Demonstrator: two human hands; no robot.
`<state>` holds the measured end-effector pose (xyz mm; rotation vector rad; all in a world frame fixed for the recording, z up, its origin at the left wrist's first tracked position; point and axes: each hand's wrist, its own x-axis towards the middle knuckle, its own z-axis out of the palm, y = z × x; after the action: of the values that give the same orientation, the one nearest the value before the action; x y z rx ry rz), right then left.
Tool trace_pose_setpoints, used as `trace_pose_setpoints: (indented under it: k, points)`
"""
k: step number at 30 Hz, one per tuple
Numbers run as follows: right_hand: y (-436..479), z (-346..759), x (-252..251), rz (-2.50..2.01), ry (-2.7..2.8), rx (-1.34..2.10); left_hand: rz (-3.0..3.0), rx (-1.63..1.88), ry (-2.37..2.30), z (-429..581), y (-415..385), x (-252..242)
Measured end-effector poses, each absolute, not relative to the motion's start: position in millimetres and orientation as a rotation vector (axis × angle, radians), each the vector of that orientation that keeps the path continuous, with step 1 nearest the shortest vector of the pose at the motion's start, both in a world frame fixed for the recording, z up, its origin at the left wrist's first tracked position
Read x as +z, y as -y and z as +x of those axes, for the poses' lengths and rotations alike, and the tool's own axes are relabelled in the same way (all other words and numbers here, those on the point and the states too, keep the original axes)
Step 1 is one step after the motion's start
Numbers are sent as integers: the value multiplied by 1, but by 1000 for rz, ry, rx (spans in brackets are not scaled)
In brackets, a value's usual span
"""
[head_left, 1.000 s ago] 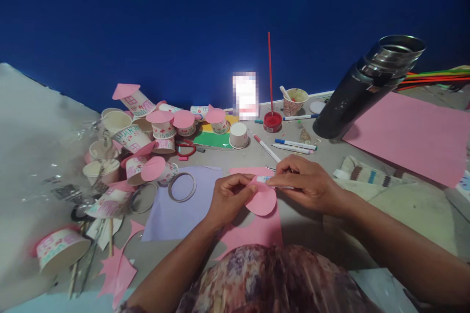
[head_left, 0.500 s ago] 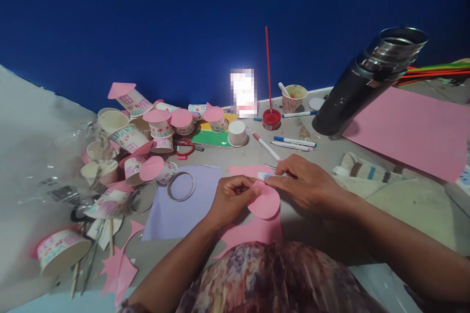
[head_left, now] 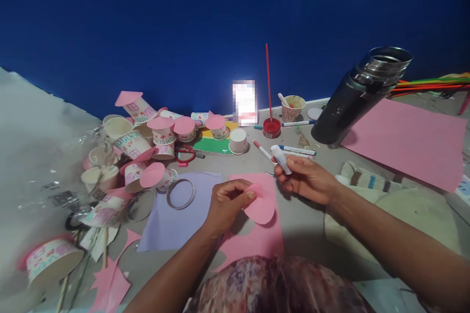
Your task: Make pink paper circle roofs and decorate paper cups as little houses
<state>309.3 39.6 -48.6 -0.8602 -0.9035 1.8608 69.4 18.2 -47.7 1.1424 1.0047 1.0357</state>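
Cut pink sheet (head_left: 253,249) is lying nearest, round notches along its left edge. Left hand (head_left: 231,203) is pinching the pink disc (head_left: 260,209) over that sheet, thumb and fingers together on its upper left edge. Right hand (head_left: 308,178) is clamping a white tube (head_left: 280,159), tip end up-left, well apart from the disc. Tube is showing bluish print; too small to read. Purple sheet (head_left: 161,230) is lying left of the left hand, tape roll (head_left: 168,196) resting on it. Cloth (head_left: 392,215) is sitting under the right forearm. Beyond the hands, a white cup (head_left: 238,143) is standing upside down near the markers (head_left: 296,150). Red pot (head_left: 271,129) is carrying a label, unreadable here. Black flask (head_left: 345,107) is showing no readable brand. Bright screen (head_left: 245,102) is glowing by the blue wall (head_left: 176,24), text pixelated.
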Motion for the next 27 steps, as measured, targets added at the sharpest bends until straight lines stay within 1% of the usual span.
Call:
trace_pose_setpoints:
  k: [5, 9, 12, 17, 22, 27]
  points:
    - [-29, 297, -51, -768, 890, 1987, 1131, 1049, -976, 69, -17, -47]
    - [-19, 291, -62, -769, 940, 1970, 1138, 1036, -992, 70, -16, -48]
    - [-14, 290, -65, -830, 1081, 1858, 1175, 1017, -1028, 71, -15, -51]
    - [-8, 284, -49, -1139, 1499, 1494, 1293, 978, -1067, 75, -12, -54]
    - [-4, 276, -46, -1244, 1543, 1298, 1320, 947, -1130, 79, -8, -54]
    - [-4, 275, -52, -1316, 1535, 1266, 1280, 898, -1167, 80, -7, -53]
